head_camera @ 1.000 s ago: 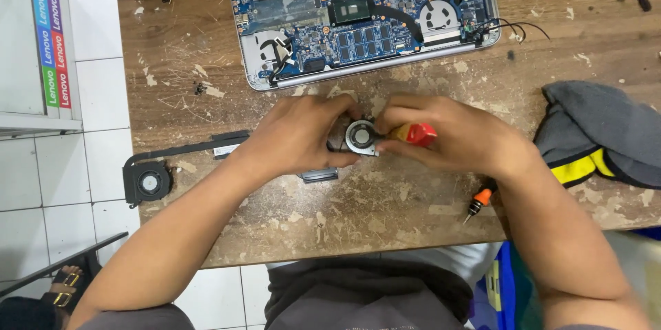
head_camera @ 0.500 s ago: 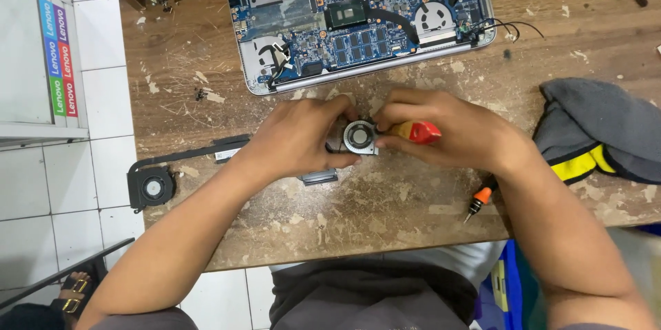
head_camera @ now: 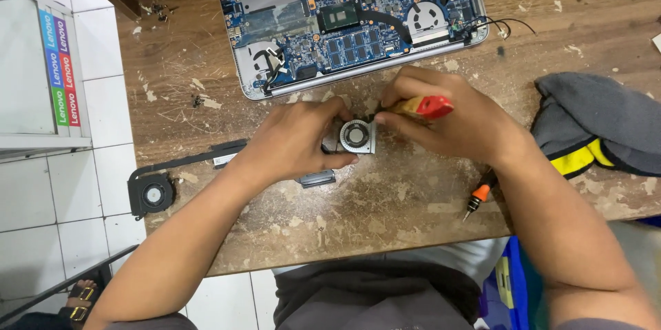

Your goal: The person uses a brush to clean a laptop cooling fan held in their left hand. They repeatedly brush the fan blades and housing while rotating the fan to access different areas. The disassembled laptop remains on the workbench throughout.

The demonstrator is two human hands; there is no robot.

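1. Dead center of the frame there's a small round fan (head_camera: 356,136) in a silvery housing, sitting on the worn wooden surface (head_camera: 385,206) just below the laptop.
2. The left hand (head_camera: 296,140) comes in from the lower left and is closed around the fan's left side, pinning it in place.
3. The right hand (head_camera: 441,123) comes in from the lower right, fingers wrapped around a screwdriver (head_camera: 420,106) with a yellow and red handle. Its tip end points at the fan's upper right edge; can't tell whether it actually touches.
4. The opened laptop (head_camera: 351,27) fills the top middle, bottom cover off, blue board showing with one fan on the right and an empty fan spot on the left.
5. At the left edge of the surface lies a second fan (head_camera: 153,193), black, with a long thin heat pipe running right toward the left wrist.
6. A small screwdriver with an orange collar (head_camera: 476,199) lies right by the right forearm, tip pointing down.
7. A grey cloth with yellow trim (head_camera: 599,130) is bunched up at the right edge.
8. White floor tiles (head_camera: 55,185) show on the left.
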